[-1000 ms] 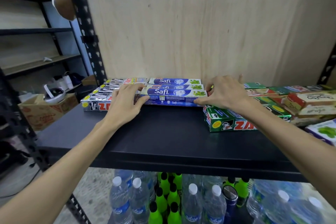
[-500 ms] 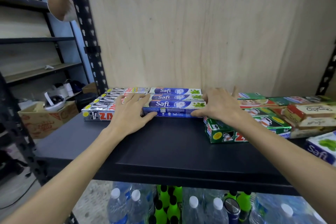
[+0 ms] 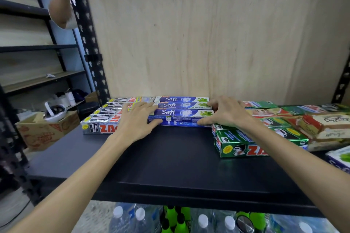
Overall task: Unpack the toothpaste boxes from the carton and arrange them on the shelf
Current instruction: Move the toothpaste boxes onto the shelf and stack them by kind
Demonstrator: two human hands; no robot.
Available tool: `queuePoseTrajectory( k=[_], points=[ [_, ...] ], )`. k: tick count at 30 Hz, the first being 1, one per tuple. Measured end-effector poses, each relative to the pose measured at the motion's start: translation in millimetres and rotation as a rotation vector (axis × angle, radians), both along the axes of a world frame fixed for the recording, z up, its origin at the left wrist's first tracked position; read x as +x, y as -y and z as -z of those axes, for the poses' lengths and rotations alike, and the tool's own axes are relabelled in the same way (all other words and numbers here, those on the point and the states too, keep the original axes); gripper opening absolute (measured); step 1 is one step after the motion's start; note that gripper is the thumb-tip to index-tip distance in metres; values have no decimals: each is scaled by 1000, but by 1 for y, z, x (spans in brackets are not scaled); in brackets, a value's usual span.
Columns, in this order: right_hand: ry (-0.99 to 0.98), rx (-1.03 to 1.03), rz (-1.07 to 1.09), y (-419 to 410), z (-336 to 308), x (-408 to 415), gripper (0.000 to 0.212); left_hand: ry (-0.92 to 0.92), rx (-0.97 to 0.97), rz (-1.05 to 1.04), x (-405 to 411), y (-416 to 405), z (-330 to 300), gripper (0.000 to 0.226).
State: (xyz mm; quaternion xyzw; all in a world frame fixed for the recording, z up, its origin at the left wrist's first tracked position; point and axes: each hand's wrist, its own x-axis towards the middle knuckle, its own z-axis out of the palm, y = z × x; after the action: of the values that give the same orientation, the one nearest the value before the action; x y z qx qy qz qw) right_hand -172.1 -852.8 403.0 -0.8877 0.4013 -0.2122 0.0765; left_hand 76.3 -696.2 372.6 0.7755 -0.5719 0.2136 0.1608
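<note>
Three blue Safi toothpaste boxes lie side by side, lengthwise, near the back of the black shelf. A fourth blue box face shows under the front one. My left hand rests flat on their left end, thumb against the front face. At their right end my right hand presses with arched fingers on top and its thumb on the front face. Silver ZACT boxes touch the Safi boxes on the left. Green ZACT boxes lie to the right.
A plywood panel backs the shelf. Mixed packets crowd the right end, with another Safi box at the edge. A cardboard carton sits low on the left. Water bottles and green bottles stand below.
Both hands stay on the ends of the Safi boxes. The view has tilted upward, so the shelf and boxes sit lower in the frame.
</note>
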Motion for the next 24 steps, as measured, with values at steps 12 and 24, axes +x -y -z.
queuePoseTrajectory(
  k=[12,24],
  points=[
    [71,61,42,-2,-1,-1,81,72,-150,-13,2,-1,6,54],
    [67,68,51,-2,2,-5,83,52,-174,-15,-1,-7,10,57]
  ],
)
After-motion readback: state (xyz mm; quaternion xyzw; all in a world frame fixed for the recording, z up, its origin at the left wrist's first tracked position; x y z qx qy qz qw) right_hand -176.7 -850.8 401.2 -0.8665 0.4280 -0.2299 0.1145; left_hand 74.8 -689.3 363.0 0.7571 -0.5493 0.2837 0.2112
